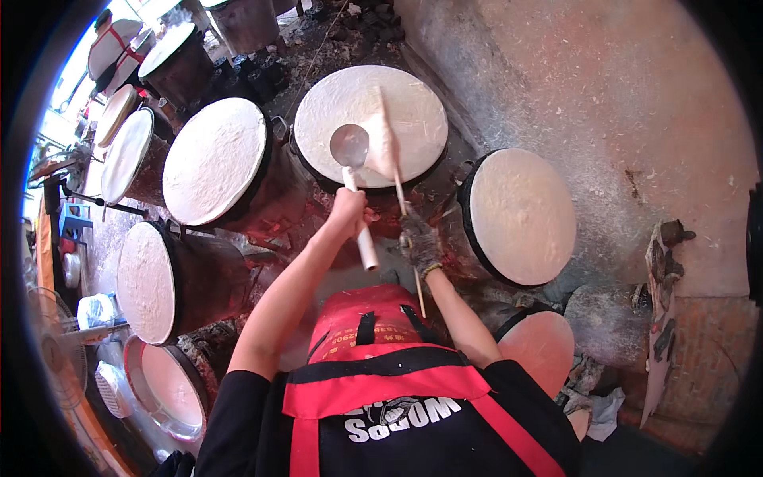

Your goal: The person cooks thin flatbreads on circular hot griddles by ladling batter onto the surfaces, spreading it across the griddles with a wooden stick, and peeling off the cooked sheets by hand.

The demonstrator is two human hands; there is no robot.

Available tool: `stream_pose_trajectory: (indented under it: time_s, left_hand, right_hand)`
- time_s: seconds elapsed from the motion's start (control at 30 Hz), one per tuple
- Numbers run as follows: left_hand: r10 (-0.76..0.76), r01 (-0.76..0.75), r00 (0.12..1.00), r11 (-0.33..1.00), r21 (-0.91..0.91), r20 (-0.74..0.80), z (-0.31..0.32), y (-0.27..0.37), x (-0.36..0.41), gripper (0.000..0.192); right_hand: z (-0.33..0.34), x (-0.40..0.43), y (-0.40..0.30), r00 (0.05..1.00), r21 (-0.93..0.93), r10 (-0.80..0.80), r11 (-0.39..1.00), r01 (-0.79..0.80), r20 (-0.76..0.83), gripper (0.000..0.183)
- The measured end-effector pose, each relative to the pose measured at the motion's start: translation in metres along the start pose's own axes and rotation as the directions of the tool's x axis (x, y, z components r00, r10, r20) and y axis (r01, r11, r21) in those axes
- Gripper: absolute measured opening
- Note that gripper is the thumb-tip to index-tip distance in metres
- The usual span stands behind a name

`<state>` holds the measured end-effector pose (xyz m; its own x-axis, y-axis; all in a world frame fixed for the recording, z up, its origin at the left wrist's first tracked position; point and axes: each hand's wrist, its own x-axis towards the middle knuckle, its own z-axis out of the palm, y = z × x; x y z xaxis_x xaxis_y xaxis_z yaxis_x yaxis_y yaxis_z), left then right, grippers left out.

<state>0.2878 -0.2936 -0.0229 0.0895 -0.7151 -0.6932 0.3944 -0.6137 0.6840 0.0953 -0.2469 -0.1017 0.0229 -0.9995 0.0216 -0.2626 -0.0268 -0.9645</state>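
Observation:
Before me is a large round lid [322,113] with a pale, rough top, over a dark drum-like vessel. A round dark opening [349,145] shows near its front edge. My left hand [350,208] grips a white tube or pipe [368,250], whose far end reaches the lid's rim by the opening. My right hand [420,241], in a dark knitted glove, holds a thin wooden stick [400,194]. Along the stick's far part, over the lid just right of the opening, lies a thin pale sheet [381,140], blurred; its material I cannot tell.
Similar covered vessels stand around, one at the right [523,217], others at the left [216,161] and lower left [147,283]. A fan [56,352] is at the far left. Charred-looking wood [661,286] leans at the right. Dark briquettes [259,77] lie behind.

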Motion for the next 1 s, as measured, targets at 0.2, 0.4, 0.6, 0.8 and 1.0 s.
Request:
stream_pose_trajectory:
  time_s: [0.2,0.4,0.6,0.8,1.0]
  left_hand:
    - [-0.195,0.432,0.837,0.809,-0.398,0.511,-0.031,0.085,-0.06,0.01]
    - [-0.178,0.336,0.881,0.888,-0.315,0.439,-0.112,0.073,-0.14,0.011]
    - [-0.211,0.311,0.933,0.88,-0.359,0.291,-0.19,0.036,-0.16,0.009]
    - [-0.122,0.224,0.97,0.778,-0.587,0.208,-0.275,-0.003,-0.223,0.007]
    - [-0.113,0.063,0.994,0.633,-0.771,-0.012,-0.319,-0.022,-0.284,0.005]
  right_hand:
    - [-0.004,0.015,-0.018,0.917,0.487,0.209,0.795,-0.361,0.34,0.034]
    - [-0.019,0.015,-0.038,0.977,0.052,0.211,0.977,-0.209,-0.026,0.034]
    - [0.048,-0.093,-0.079,0.957,-0.303,-0.146,0.927,0.22,0.25,0.035]
    - [0.103,-0.071,-0.089,0.948,-0.413,-0.314,0.871,0.268,-0.046,0.047]
    - [0.24,-0.033,-0.142,0.795,-0.463,-0.146,0.745,0.48,0.589,0.027]
